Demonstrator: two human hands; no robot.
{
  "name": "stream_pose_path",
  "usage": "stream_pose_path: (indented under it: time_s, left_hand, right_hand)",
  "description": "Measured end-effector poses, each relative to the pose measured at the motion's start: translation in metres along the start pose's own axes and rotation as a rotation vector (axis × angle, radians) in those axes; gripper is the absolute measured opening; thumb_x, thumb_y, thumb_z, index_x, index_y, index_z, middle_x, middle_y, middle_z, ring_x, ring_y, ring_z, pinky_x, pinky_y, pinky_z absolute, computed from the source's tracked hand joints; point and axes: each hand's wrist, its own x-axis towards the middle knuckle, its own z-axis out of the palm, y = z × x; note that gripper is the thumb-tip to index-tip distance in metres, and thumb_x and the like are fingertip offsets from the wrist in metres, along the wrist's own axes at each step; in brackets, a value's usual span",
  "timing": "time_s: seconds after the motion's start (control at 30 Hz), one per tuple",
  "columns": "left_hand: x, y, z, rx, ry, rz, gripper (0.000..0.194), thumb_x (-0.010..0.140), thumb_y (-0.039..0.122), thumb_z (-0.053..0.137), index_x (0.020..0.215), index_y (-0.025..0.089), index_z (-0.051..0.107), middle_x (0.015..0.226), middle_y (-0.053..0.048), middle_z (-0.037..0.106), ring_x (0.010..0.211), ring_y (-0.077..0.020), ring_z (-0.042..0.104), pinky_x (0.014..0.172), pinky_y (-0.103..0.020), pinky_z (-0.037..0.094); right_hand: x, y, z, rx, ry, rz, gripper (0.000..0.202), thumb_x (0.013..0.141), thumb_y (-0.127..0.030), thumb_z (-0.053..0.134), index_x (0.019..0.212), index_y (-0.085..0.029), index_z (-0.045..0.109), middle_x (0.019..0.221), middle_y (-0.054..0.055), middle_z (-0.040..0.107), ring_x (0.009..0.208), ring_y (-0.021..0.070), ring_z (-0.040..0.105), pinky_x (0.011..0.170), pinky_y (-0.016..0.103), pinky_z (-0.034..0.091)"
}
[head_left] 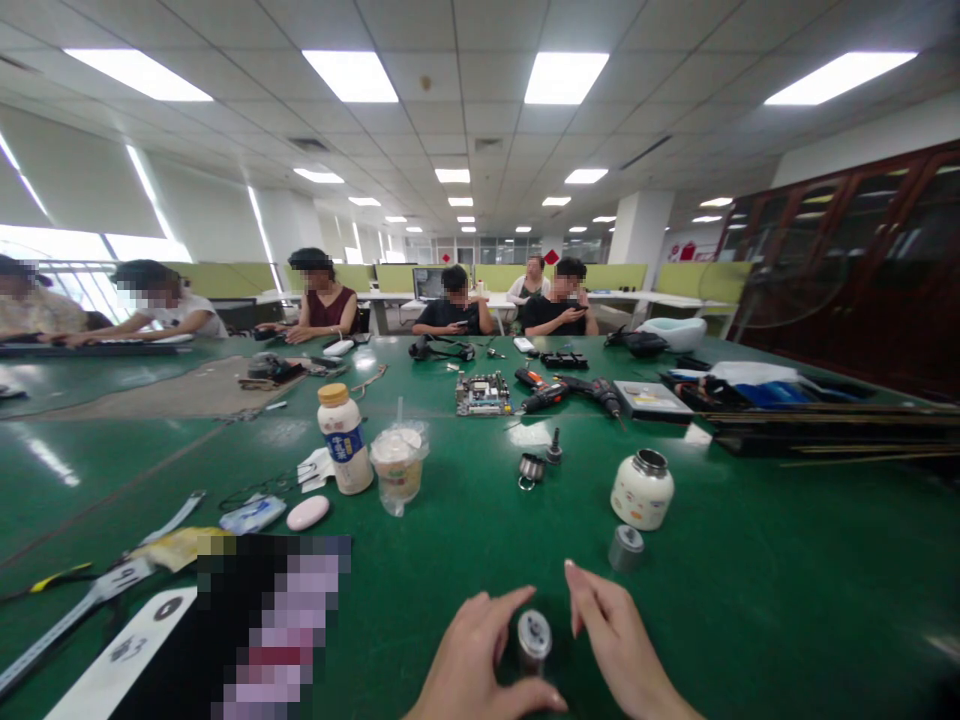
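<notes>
A small metal cylinder (535, 640) with holes in its top stands upright on the green table, between my two hands. My left hand (480, 660) curves around its left side with thumb and index finger spread, and I see no firm grip. My right hand (619, 645) is a little to the right, fingers stretched out and holding nothing. Just beyond it stands a second metal cylinder (626, 548), in front of a cream-coloured flask body (643, 490) with an open steel mouth. Farther off lie a metal lid with a ring (530, 470) and a dark stopper-like part (554, 447).
A bottle (345, 440) and a bagged drink cup (399, 465) stand left of centre. Past them are a circuit board (482, 394), power drills (566, 390) and a flat case (652, 400). At left lie a pink oval object (308, 513) and a strap (75, 620). Several people sit behind.
</notes>
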Motion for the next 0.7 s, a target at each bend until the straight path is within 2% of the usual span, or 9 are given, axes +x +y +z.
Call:
stream_pose_path:
  time_s: [0.03,0.1,0.2,0.3,0.4,0.5,0.63,0.7]
  left_hand:
    - [0.000,-0.001,0.000,-0.036,0.063,0.013,0.073,0.061,0.056,0.079,0.123,0.023,0.059,0.073,0.000,0.058,0.071,-0.0207,0.056,0.067,-0.030,0.045]
    - [0.000,-0.002,-0.002,-0.104,0.173,0.039,0.059,0.068,0.049,0.077,0.118,0.023,0.062,0.082,-0.003,0.057,0.077,-0.0208,0.055,0.070,-0.031,0.047]
    - [0.002,-0.002,-0.005,-0.152,0.245,0.071,0.020,0.079,0.037,0.069,0.096,0.027,0.073,0.086,-0.004,0.051,0.082,-0.0204,0.054,0.073,-0.032,0.046]
    - [0.004,0.002,-0.006,-0.151,0.250,0.074,0.011,0.079,0.033,0.069,0.088,0.031,0.076,0.086,-0.004,0.048,0.084,-0.0211,0.052,0.074,-0.034,0.046]
    - [0.006,0.006,-0.007,-0.145,0.235,0.063,0.013,0.079,0.029,0.069,0.090,0.034,0.076,0.088,-0.004,0.050,0.086,-0.0214,0.051,0.075,-0.036,0.046]
    - [0.008,0.006,-0.011,-0.110,0.283,0.060,0.013,0.082,0.032,0.068,0.091,0.035,0.076,0.087,-0.004,0.050,0.085,-0.0209,0.050,0.075,-0.035,0.046]
    - [0.015,-0.013,-0.018,0.105,0.431,-0.039,0.016,0.083,0.036,0.067,0.097,0.041,0.074,0.091,-0.004,0.052,0.090,-0.0239,0.048,0.080,-0.040,0.043]
    - [0.018,-0.027,-0.018,0.234,0.392,-0.080,0.014,0.080,0.035,0.070,0.090,0.044,0.075,0.095,-0.004,0.053,0.092,-0.0255,0.047,0.079,-0.041,0.041]
  right_hand:
    - [0.000,0.003,-0.001,0.052,0.014,0.006,0.051,0.094,-0.053,0.030,0.056,-0.020,0.041,0.056,-0.004,0.038,0.055,0.0129,0.038,0.055,0.026,0.029]
    - [0.000,0.006,-0.003,0.117,-0.058,-0.003,0.046,0.095,-0.049,0.028,0.067,-0.020,0.049,0.058,-0.005,0.035,0.057,0.0134,0.037,0.057,0.026,0.030]
    - [-0.002,0.006,-0.006,0.124,-0.347,-0.112,0.029,0.092,-0.041,0.035,0.097,-0.019,0.054,0.060,-0.007,0.034,0.057,0.0131,0.035,0.056,0.025,0.029]
    - [-0.004,0.002,-0.005,0.028,-0.514,-0.215,0.025,0.079,-0.028,0.051,0.103,-0.020,0.052,0.064,-0.008,0.036,0.056,0.0118,0.036,0.054,0.024,0.027]
    - [-0.006,0.000,-0.001,-0.120,-0.505,-0.230,0.026,0.072,-0.022,0.059,0.098,-0.021,0.053,0.066,-0.008,0.040,0.056,0.0108,0.038,0.054,0.022,0.029]
    - [-0.008,0.000,0.003,-0.271,-0.452,-0.218,0.014,0.078,-0.031,0.059,0.087,-0.021,0.055,0.066,-0.006,0.047,0.059,0.0120,0.043,0.057,0.023,0.031]
    - [-0.010,-0.005,0.002,-0.349,-0.436,-0.208,0.014,0.081,-0.033,0.058,0.089,-0.022,0.056,0.069,-0.004,0.053,0.063,0.0135,0.049,0.059,0.022,0.034]
    - [-0.010,-0.008,0.001,-0.352,-0.441,-0.199,0.015,0.080,-0.032,0.059,0.092,-0.023,0.057,0.070,-0.004,0.054,0.063,0.0136,0.050,0.059,0.022,0.035]
